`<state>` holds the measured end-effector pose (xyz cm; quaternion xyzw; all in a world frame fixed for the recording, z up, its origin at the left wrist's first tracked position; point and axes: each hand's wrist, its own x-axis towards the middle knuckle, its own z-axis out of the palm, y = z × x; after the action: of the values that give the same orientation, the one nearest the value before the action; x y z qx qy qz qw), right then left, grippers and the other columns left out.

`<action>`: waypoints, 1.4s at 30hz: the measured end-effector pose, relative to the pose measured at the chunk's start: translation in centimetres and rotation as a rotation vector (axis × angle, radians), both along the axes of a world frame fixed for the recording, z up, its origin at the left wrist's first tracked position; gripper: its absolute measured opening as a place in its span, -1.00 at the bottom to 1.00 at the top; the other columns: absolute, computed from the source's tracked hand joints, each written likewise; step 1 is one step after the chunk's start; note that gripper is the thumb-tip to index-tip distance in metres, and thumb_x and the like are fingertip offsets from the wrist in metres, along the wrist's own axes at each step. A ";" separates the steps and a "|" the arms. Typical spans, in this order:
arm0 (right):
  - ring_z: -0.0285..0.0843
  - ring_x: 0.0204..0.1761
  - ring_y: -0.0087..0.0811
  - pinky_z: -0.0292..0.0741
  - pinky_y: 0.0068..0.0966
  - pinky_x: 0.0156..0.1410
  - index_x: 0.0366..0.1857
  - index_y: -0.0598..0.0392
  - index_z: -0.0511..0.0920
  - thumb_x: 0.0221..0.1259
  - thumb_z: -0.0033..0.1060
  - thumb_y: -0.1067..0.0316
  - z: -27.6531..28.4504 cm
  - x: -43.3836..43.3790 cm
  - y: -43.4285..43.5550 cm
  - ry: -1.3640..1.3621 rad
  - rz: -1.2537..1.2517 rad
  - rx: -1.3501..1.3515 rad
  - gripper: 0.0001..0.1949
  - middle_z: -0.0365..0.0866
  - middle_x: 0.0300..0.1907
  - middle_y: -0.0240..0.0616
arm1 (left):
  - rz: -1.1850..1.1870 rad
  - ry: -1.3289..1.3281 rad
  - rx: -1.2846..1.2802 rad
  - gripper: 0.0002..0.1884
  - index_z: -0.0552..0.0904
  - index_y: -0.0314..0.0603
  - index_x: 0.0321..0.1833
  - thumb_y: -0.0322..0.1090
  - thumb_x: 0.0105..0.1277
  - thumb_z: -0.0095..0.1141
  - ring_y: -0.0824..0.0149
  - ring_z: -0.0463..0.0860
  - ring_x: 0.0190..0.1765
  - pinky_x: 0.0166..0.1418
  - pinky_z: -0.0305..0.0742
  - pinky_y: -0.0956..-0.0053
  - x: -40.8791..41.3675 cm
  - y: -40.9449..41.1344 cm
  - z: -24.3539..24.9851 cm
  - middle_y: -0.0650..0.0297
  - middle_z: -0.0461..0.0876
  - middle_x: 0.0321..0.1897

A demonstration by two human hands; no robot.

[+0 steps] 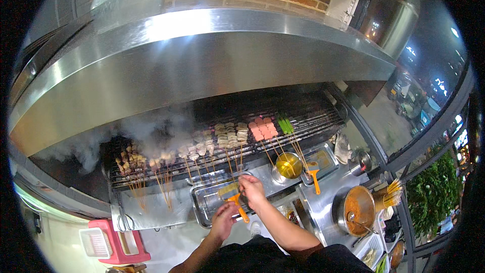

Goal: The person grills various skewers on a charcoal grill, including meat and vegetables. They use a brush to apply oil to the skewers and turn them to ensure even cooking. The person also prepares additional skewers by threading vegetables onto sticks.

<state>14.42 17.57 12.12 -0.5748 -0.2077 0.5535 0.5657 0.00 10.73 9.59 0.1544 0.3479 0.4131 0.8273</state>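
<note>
My right hand [252, 190] is over a rectangular metal tray [201, 206], its fingers bent together. They are near the lower ends of wooden skewers with pale sliced pieces [231, 134]; whether they grip one cannot be made out. Lower and to the left, my left hand [223, 220] has curled fingers beside the tray's front edge. Between both hands lies a flat basting brush [235, 201] with an orange handle, its bristles in the tray. Whether the left fingers touch that handle is unclear. Skewers of pink sausage slices [262, 129] and green vegetables [285, 125] rest on the charcoal grill [310, 123].
Smoke rises from browned meat skewers [130, 159] at left, under a steel hood [212, 57]. A yellow oil pot [289, 165], a second orange-handled brush [313, 178] and a reddish sauce pot [356, 212] stand at right. Tongs [123, 216] hang at front left, near a red stool [125, 240].
</note>
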 end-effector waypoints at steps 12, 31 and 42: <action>0.33 -0.54 -0.67 0.24 -0.69 -0.45 -0.35 0.13 0.50 0.14 0.21 0.39 2.2 6.0 0.5 0.176 0.354 0.070 -0.90 0.46 -0.54 -0.48 | 0.549 0.049 0.148 -0.84 0.56 -0.20 -0.14 -0.29 0.32 0.11 0.62 0.37 -0.60 -0.60 0.20 0.79 9.0 6.3 0.4 0.41 0.52 -0.56; 0.34 -0.56 -0.69 0.30 -0.70 -0.49 -0.20 0.14 0.54 0.24 0.07 0.34 -4.0 7.6 2.7 -0.171 0.321 0.142 -0.84 0.56 -0.46 -0.40 | 0.479 0.222 0.154 -0.79 0.56 -0.28 -0.11 -0.28 0.36 0.06 0.56 0.26 -0.69 -0.63 0.13 0.67 8.9 6.5 3.0 0.41 0.32 -0.74; 0.41 -0.45 -0.63 0.39 -0.64 -0.33 -0.26 0.22 0.51 0.26 0.09 0.39 -2.8 7.8 0.6 -0.484 0.241 0.353 -0.88 0.51 -0.49 -0.41 | 0.450 0.166 0.096 -0.80 0.62 -0.35 -0.18 -0.32 0.34 0.09 0.58 0.38 -0.63 -0.57 0.25 0.73 11.1 6.1 2.6 0.37 0.54 -0.63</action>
<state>22.26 18.21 9.34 -0.5540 -0.4955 0.4193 0.5212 11.12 16.87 12.15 0.1457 0.4204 0.5888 0.6748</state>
